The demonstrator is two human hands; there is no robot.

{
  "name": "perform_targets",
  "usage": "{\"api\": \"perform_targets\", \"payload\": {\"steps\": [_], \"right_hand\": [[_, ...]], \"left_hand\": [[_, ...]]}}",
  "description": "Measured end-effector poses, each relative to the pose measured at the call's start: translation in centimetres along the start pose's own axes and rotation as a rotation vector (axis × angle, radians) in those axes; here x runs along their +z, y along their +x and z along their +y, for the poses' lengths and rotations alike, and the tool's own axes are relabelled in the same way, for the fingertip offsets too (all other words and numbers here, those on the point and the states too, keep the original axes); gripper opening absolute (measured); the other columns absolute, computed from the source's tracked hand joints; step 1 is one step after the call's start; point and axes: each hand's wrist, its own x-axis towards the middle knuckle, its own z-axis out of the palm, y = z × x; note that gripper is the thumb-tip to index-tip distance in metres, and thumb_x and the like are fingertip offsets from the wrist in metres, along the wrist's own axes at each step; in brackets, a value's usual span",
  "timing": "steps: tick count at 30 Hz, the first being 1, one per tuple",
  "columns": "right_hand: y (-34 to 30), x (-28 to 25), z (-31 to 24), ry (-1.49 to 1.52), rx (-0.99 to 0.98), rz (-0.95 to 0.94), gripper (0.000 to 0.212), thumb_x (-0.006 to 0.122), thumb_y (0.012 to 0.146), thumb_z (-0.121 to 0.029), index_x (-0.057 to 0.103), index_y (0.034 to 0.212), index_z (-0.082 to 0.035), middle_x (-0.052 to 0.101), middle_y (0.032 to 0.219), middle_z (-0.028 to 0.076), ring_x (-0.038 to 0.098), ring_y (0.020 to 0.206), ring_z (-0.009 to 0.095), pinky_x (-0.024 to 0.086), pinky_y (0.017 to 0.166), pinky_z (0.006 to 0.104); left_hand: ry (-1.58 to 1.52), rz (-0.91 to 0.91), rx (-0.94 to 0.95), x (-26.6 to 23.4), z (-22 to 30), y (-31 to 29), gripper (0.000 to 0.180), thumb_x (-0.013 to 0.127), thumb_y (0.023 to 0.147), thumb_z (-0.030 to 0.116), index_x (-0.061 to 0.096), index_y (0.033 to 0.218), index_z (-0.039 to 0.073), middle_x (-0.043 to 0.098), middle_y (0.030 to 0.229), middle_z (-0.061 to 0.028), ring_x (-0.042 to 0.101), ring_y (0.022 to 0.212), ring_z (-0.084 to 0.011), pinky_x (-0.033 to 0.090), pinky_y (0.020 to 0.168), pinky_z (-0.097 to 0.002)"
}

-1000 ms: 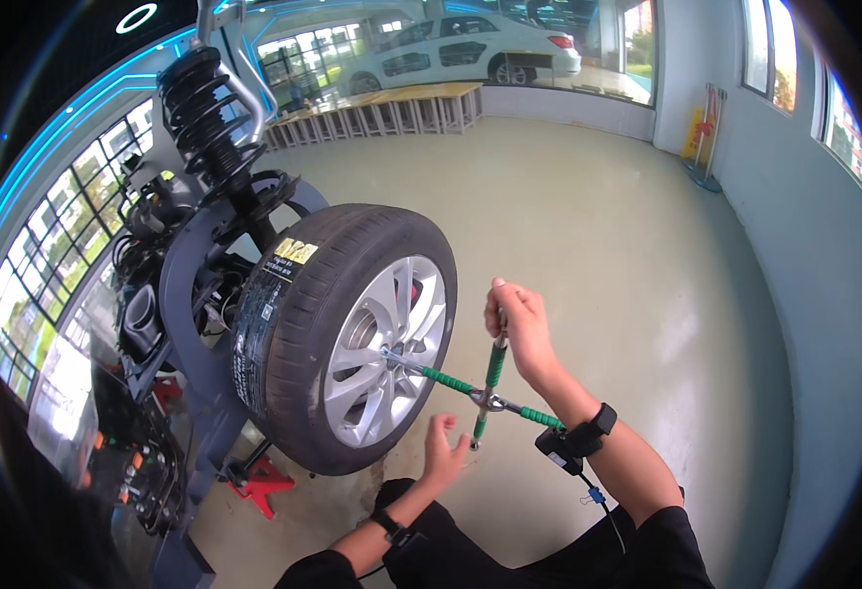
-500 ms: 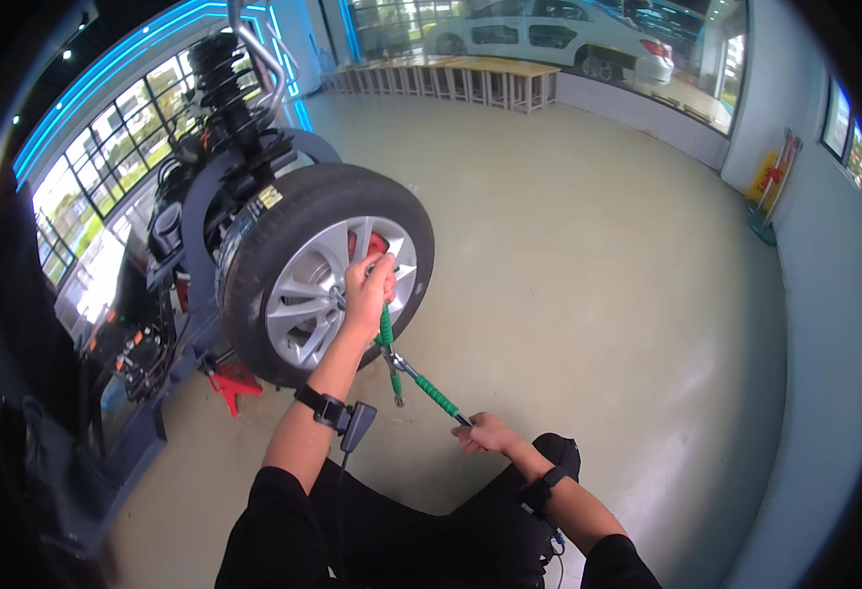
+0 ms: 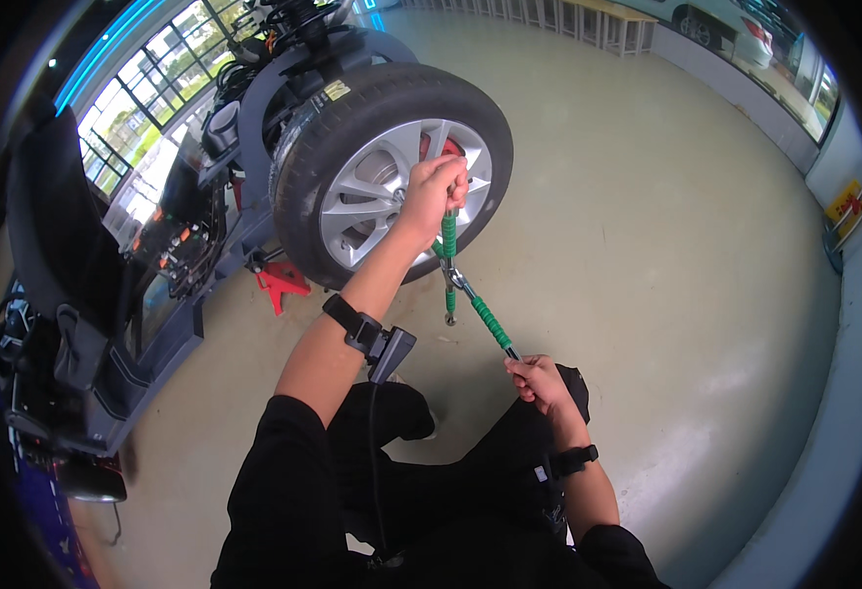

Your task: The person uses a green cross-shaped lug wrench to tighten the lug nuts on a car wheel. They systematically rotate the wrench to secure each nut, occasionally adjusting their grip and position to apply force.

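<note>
In front of me a car wheel (image 3: 391,187) with silver spokes and a black tyre is mounted on a bare chassis. A four-way lug wrench (image 3: 488,322) with green grips on its arms reaches from the wheel toward me. My left hand (image 3: 433,201) is closed round the wrench's upper arm, in front of the spokes. With closed fingers my right hand (image 3: 539,381) holds the end of the arm nearest me, beside my right knee. Another green arm hangs down below the wrench's centre. Where the wrench meets the wheel is hidden behind my left hand and forearm.
A red jack stand (image 3: 282,283) is on the floor left of the wheel. The chassis with a black seat (image 3: 53,255) fills the left side. Wooden stools (image 3: 602,25) stand along the far window, and a yellow sign (image 3: 843,201) leans at the right wall.
My view has tipped down and shifted left, so the wheel appears higher and farther right. Both hands keep their hold on the lug wrench, whose pose looks nearly the same.
</note>
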Motion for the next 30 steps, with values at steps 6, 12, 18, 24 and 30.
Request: {"api": "perform_targets", "payload": {"steps": [6, 12, 18, 24, 30], "right_hand": [[0.0, 0.1, -0.3, -0.071, 0.016, 0.040, 0.024, 0.065, 0.087, -0.021, 0.055, 0.072, -0.006, 0.042, 0.053, -0.004, 0.033, 0.038, 0.004, 0.022, 0.035, 0.0208], [0.5, 0.2, -0.4, -0.128, 0.032, 0.058, 0.025, 0.066, 0.085, -0.022, 0.054, 0.069, -0.006, 0.044, 0.052, -0.003, 0.036, 0.037, 0.004, 0.024, 0.034, 0.0220], [0.6, 0.5, 0.0, -0.193, -0.007, 0.154, 0.033, 0.069, 0.084, -0.024, 0.052, 0.062, -0.008, 0.042, 0.049, -0.003, 0.033, 0.037, 0.004, 0.022, 0.033, 0.0223], [0.1, 1.0, -0.4, -0.244, -0.005, 0.181, 0.033, 0.069, 0.084, -0.025, 0.052, 0.061, -0.008, 0.042, 0.049, -0.003, 0.034, 0.038, 0.004, 0.023, 0.035, 0.0222], [0.0, 1.5, -0.6, -0.320, -0.014, 0.217, 0.034, 0.069, 0.083, -0.028, 0.052, 0.062, -0.008, 0.042, 0.050, -0.004, 0.036, 0.039, 0.004, 0.026, 0.036, 0.0220]], "left_hand": [[0.010, -0.022, 0.078, 0.1, -0.7, 0.4, 0.026, 0.050, 0.092, 0.022, 0.046, 0.071, 0.009, 0.043, 0.059, 0.0008, 0.035, 0.049, -0.0074, 0.036, 0.056, -0.0252], [-0.037, -0.004, 0.051, -0.3, -1.1, 0.4, 0.027, 0.051, 0.092, 0.022, 0.045, 0.069, 0.010, 0.039, 0.057, 0.0027, 0.031, 0.047, -0.0062, 0.029, 0.049, -0.0237], [-0.160, -0.032, 0.019, -0.5, -1.8, 1.0, 0.024, 0.056, 0.091, 0.022, 0.049, 0.072, 0.010, 0.039, 0.055, 0.0043, 0.033, 0.043, -0.0056, 0.027, 0.041, -0.0218], [-0.211, -0.086, -0.009, -0.5, -1.6, 1.2, 0.022, 0.054, 0.091, 0.019, 0.048, 0.071, 0.011, 0.038, 0.056, 0.0045, 0.034, 0.043, -0.0057, 0.027, 0.041, -0.0205], [-0.176, -0.094, -0.047, -1.1, -1.3, 1.4, 0.021, 0.054, 0.091, 0.020, 0.049, 0.072, 0.013, 0.040, 0.056, 0.0042, 0.035, 0.043, -0.0060, 0.027, 0.040, -0.0203]]}}
